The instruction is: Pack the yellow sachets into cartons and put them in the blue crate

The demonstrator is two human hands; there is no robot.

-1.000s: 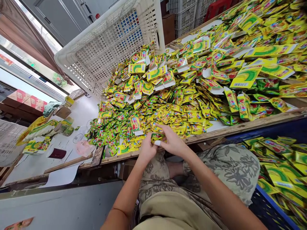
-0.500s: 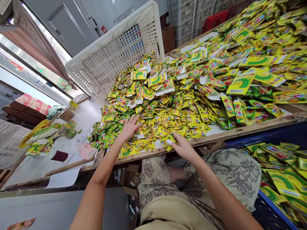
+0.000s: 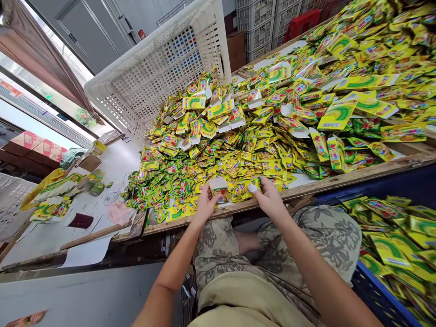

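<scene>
A wooden-edged table carries a deep heap of small yellow-green sachets and flat yellow cartons. My left hand is closed on a small opened carton at the table's near edge. Just to its right, my right hand pinches a few sachets, with white tape on one fingertip. Both hands sit over the front rim, above my lap in patterned shorts.
A white plastic crate lies tipped on its side behind the heap. A blue crate with more packets stands at my right. At left, a white surface holds bags, a wooden stick and scraps. Stacked crates stand at the back.
My left hand reached out into the heap, then came back to the near edge holding a small carton. My right hand kept sachets in its grip and moved slightly right.
</scene>
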